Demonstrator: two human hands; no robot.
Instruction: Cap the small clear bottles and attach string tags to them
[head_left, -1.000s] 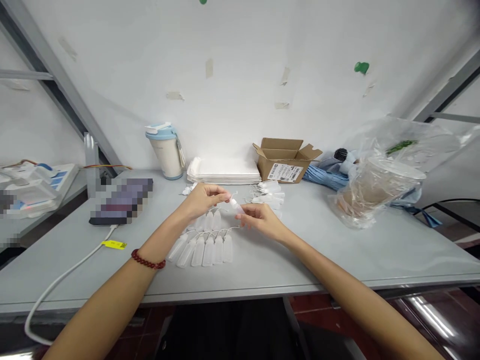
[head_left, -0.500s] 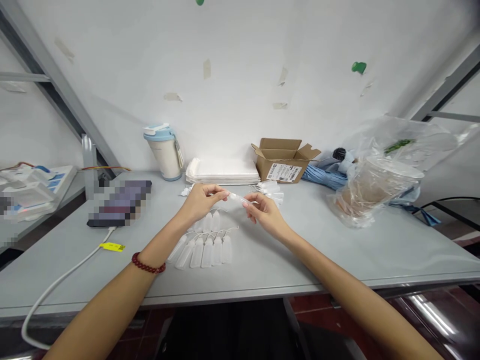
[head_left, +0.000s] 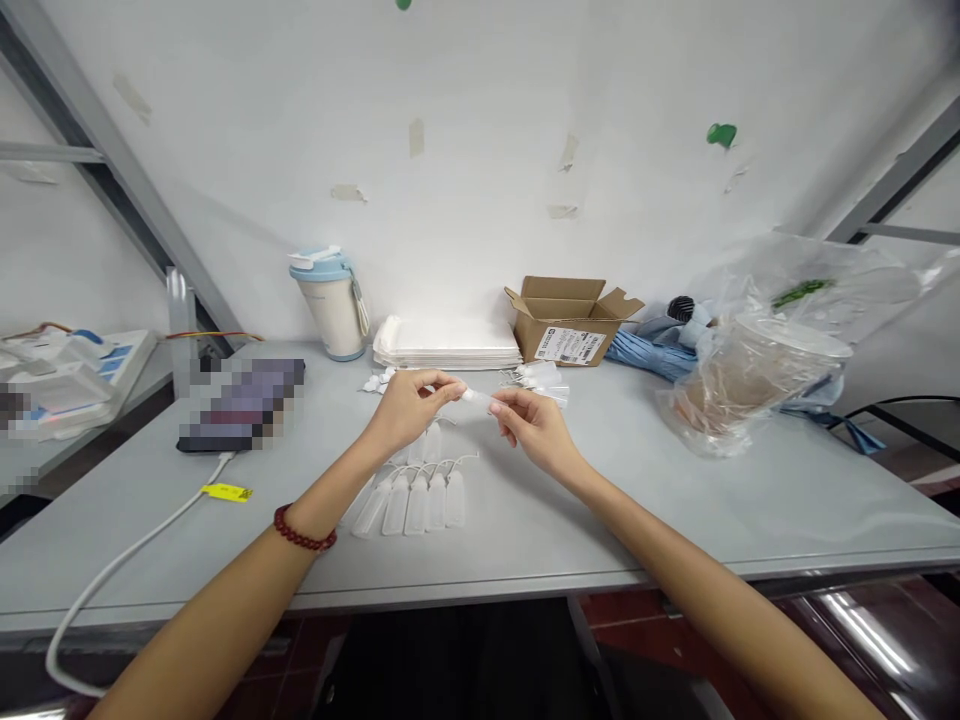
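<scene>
Above the table, my left hand pinches the white end of a small translucent plastic sleeve. My right hand grips its other end between thumb and fingers, so the piece spans the gap between both hands. Whether the white end is a separate cap I cannot tell. Below the hands lies a row of similar translucent sleeves with thin white cords at their tops. Several more sleeves lie behind that row, partly covered by my left hand. Small white pieces lie beyond my left hand.
A stack of white sheets or envelopes lies by the wall, between a cup and an open cardboard box. More white pieces lie before the box. A phone with cable is left; a plastic-wrapped container stands right.
The held piece has tilted slightly, and my left fingers have shifted a little to the right along its white end. Both hands still hold it.
</scene>
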